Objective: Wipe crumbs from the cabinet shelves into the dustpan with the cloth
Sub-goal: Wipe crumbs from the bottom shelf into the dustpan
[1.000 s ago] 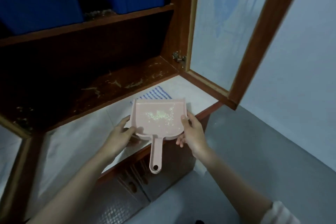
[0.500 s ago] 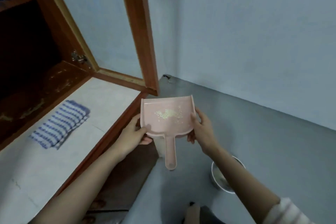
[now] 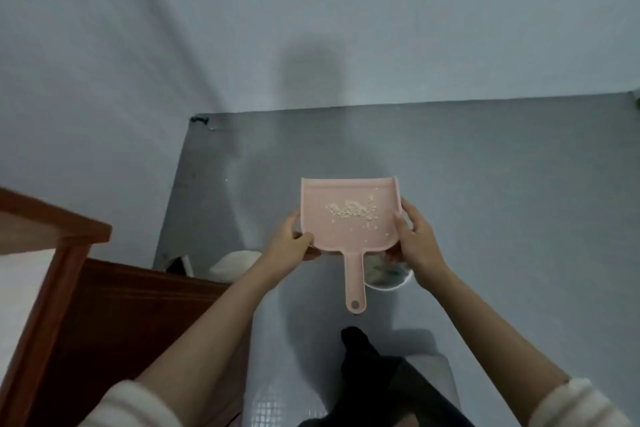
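The pink dustpan (image 3: 329, 236) is up in the air over the grey floor (image 3: 519, 201), held roughly level, with the open lip at 12 o'clock and the handle (image 3: 355, 284) hanging down at 6. A little heap of crumbs (image 3: 349, 211) sits mid-pan, with some strays toward the 1 o'clock corner. The left hand (image 3: 291, 243) pinches the 8 o'clock edge, thumb on top and fingers underneath. The right hand (image 3: 417, 239) is wrapped round the 4 o'clock edge the same way. Neither hand is on the handle.

My worry is that the lip has no wall. Tip the far side down even slightly and the lot slides onto the floor, job undone. Same if one hand lets go to grab the handle and the pan twists.

There's a metal bowl (image 3: 391, 277) on the floor at 5 o'clock, half hidden behind the handle and right hand. If that's the dump spot (just guessing), it's a small target from up here, so light flakes could scatter around it. There's a white thing (image 3: 235, 263) at 8 o'clock, can't tell what it is. The cabinet corner (image 3: 52, 253) is way off at 9, and the cloth's not in shot.
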Motion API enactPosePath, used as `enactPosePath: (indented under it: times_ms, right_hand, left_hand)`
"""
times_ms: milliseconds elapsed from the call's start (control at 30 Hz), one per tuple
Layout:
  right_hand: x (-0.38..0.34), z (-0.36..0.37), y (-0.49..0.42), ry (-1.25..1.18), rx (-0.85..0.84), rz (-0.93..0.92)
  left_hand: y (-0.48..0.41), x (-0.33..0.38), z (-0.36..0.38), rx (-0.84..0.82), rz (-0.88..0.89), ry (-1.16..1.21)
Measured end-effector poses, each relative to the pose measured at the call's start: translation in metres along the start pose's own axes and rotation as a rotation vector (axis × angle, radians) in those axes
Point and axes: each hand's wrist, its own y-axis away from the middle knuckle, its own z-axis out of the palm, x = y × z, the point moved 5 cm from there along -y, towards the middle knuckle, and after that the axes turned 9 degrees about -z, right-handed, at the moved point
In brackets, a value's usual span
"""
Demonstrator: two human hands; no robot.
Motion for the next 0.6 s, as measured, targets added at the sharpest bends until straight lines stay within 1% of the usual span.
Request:
enactPosePath:
  times_ms: [133, 200, 300, 600]
  right_hand:
    - [0.063, -0.026, -0.024, -0.001, 0.079, 0.107]
    - [0.091, -0.034, -0.035, 0.009, 0.098, 0.146]
    - [0.135, -0.042, -0.043, 0.035, 0.113, 0.264]
    - [0.235, -0.038, -0.051, -0.011, 0.165, 0.496]
  left_hand:
    - [-0.060, -0.020, 0.048, -0.092, -0.095, -0.061]
    - [-0.089, -0.035, 0.067, -0.124, -0.136, -0.083]
    - [-0.124, -0.064, 0.095, -0.155, -0.214, -0.103]
    - [-0.185, -0.133, 0.136, -0.245, -0.382, -0.154]
